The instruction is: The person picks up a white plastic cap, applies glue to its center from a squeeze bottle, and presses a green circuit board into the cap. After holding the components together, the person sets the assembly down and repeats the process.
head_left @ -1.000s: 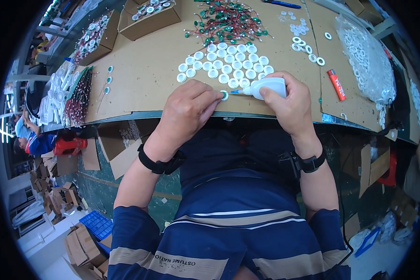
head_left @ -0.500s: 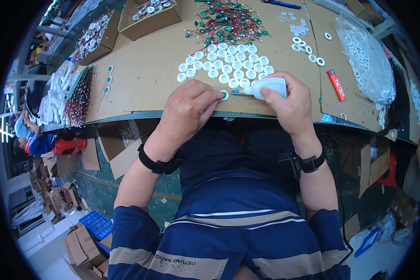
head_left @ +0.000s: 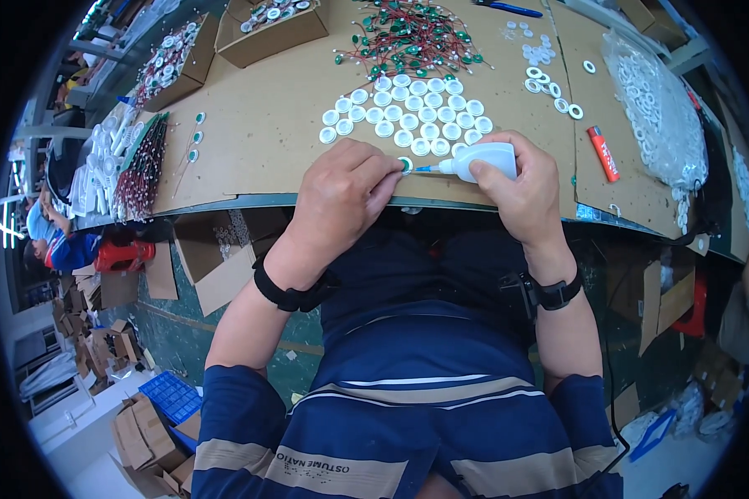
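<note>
Between the fingertips of my left hand [head_left: 348, 193] is a small round white cap with a green disc in it [head_left: 406, 165], held near the front edge of the table. My right hand [head_left: 526, 190] is wrapped round a white squeeze bottle [head_left: 493, 156], lying sideways with its thin blue needle tip [head_left: 427, 169] pointing left at the cap's rim. Whether liquid comes out is too small to see. Just beyond both hands, several white round caps [head_left: 408, 121] are spread over the cardboard-covered tabletop [head_left: 258, 137].
Beyond the caps lies a heap of green discs with red wires [head_left: 412, 41]. Cardboard boxes [head_left: 279, 46] of parts and a wire bundle [head_left: 141, 179] stand on the left. To the right are white rings [head_left: 575, 111], a red lighter [head_left: 603, 154] and a clear bag of rings [head_left: 653, 112].
The bottle's needle tip has shifted slightly relative to the cap and now sits lower against its right side. Both hands keep their holds; the whole view has moved a little.
</note>
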Motion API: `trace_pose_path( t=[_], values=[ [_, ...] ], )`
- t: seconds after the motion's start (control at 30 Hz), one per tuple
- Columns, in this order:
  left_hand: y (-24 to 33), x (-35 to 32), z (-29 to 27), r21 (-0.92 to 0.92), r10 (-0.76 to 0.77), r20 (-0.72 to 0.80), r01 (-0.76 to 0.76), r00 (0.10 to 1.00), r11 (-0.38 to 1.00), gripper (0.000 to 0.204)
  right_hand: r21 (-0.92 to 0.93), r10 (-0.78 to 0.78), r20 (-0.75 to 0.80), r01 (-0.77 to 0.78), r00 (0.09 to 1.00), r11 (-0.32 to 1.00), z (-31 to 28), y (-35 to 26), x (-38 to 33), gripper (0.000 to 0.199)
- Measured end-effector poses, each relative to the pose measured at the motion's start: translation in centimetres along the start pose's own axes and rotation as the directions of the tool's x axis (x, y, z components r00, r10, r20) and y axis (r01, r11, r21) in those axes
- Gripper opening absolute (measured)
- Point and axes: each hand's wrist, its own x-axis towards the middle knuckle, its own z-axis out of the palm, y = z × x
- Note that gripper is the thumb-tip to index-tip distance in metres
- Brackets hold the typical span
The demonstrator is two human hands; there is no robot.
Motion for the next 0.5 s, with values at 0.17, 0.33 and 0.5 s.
trace_pose_path(
  t=[0.17,0.33,0.5],
  values=[
    [0.11,0.08,0.00,-0.024,-0.007,0.000,0.007,1.000,1.000,0.014,-0.010,0.001,-0.003,-0.001,1.000,1.000,0.04,-0.12,-0.03,0.034],
    [0.10,0.10,-0.10,-0.022,-0.014,0.006,0.014,1.000,1.000,0.013,-0.036,-0.023,-0.017,0.022,1.000,0.999,0.19,-0.05,0.12,0.033],
    [0.06,0.07,-0.03,-0.029,-0.019,0.009,0.019,1.000,0.999,0.014,-0.001,-0.001,-0.011,0.001,1.000,1.000,0.12,-0.08,0.00,0.033]
  ],
)
